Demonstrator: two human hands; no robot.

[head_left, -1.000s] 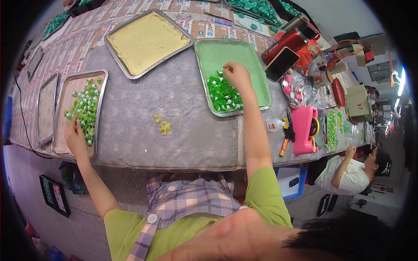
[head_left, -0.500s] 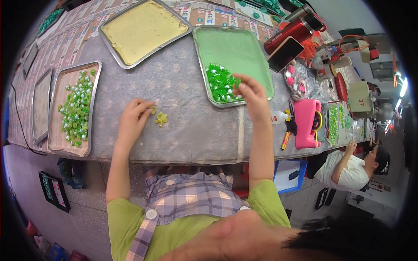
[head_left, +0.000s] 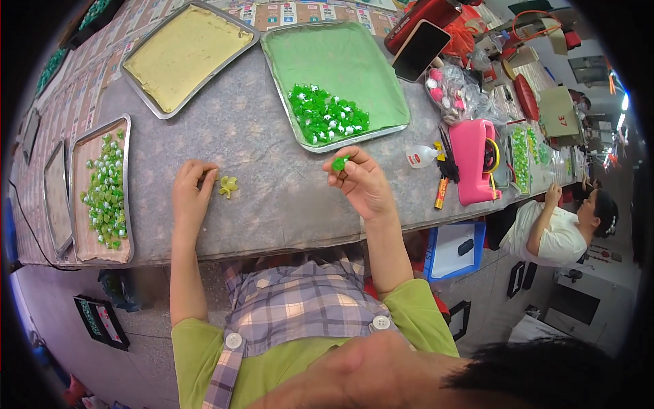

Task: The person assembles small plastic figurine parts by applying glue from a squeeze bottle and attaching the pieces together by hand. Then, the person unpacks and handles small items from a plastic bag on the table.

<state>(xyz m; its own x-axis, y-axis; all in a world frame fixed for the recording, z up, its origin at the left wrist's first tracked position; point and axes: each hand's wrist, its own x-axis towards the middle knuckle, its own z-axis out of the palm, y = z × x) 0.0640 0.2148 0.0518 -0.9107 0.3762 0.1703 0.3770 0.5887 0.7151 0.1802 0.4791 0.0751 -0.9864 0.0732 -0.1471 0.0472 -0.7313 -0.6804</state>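
The right hand (head_left: 366,187) pinches a glossy, translucent green piece (head_left: 340,163) between thumb and fingertips, just above the table (head_left: 272,198) and its wrinkled grey covering. The left hand (head_left: 192,191) rests with fingers bent and tips nearly together; whether anything sits between them I cannot tell. Just beside those tips lies a shiny yellow piece (head_left: 228,187) with curved, petal-like lobes. Behind the right hand, a rounded-corner metal tray (head_left: 327,58) with smooth green lining holds a heap of green pieces (head_left: 327,117) dotted with white.
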